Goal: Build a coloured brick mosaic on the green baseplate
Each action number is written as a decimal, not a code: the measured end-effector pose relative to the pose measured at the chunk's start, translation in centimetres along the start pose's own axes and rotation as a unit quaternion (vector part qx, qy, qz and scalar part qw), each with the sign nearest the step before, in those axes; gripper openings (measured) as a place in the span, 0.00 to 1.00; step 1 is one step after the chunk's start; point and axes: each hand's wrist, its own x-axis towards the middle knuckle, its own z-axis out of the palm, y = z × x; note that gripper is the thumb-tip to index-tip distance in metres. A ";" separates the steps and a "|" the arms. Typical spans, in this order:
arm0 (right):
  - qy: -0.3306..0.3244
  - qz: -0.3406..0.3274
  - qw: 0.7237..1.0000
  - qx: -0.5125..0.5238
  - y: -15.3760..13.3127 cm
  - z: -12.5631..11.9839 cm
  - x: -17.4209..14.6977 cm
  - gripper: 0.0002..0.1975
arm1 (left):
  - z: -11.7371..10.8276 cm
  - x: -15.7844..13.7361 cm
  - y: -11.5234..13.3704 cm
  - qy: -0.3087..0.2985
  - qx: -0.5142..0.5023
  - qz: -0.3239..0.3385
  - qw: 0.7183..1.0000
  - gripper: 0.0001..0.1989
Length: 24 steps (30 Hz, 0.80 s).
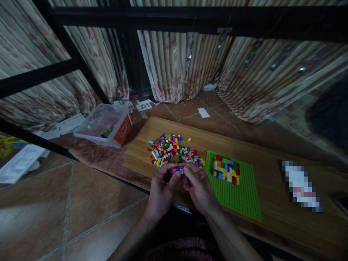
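Note:
Close together at the table's near edge, my left hand and my right hand both pinch small toy bricks, purple and blue in colour. The fingertips partly cover these bricks. Just beyond my hands spreads a loose pile of many-coloured toy bricks. To the right of my right hand lies a green baseplate. On its upper left part sits a block of joined bricks in yellow, red, white, blue and green.
The wooden table runs left to right. A clear plastic box with an orange label stands left of it, a few bricks inside. A blurred-out white item lies at the right. Curtains and a dark metal frame stand behind.

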 end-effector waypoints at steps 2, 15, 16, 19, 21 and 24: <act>0.003 -0.030 0.999 -0.040 0.3 0.1 0.0 0.12 | 0.1 -0.2 0.0 0.004 0.005 -0.002 1.000 0.08; 0.090 -0.066 0.994 -0.001 2.7 1.3 -0.1 0.15 | 1.3 -0.4 -0.4 0.060 -0.064 -0.056 0.995 0.09; 0.097 -0.056 0.994 0.020 2.7 1.3 -0.1 0.16 | 1.3 -0.4 -0.3 0.057 -0.073 -0.066 0.993 0.10; 0.113 -0.028 0.990 0.074 2.4 1.3 0.0 0.15 | 1.1 -0.3 -0.2 0.057 -0.080 -0.083 0.992 0.11; 0.116 -0.010 0.988 0.106 2.0 1.1 0.2 0.12 | 0.9 -0.2 -0.1 0.062 -0.076 -0.080 0.992 0.11; 0.106 0.009 0.985 0.139 1.4 0.9 0.3 0.09 | 0.6 -0.2 -0.2 0.055 -0.066 -0.071 0.994 0.11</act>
